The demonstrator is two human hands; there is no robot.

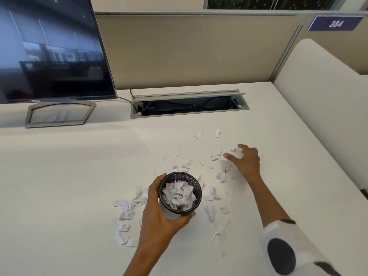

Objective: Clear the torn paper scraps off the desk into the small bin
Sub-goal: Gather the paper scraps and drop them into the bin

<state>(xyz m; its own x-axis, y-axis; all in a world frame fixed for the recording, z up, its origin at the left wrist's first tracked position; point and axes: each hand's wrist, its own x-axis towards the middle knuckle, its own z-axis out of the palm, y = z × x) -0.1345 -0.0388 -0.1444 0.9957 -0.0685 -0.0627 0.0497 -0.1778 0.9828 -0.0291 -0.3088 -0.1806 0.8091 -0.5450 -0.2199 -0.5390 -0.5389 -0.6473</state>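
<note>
Gathering scraps: far-right cluster

Our left hand [159, 212] is wrapped around the small bin [180, 193], partly filled, at desk [69, 186] centre; our right hand [246, 161], fingers curled on paper scraps [223, 170], should rake them together, pinch firmly, and release directly above the rim
</note>
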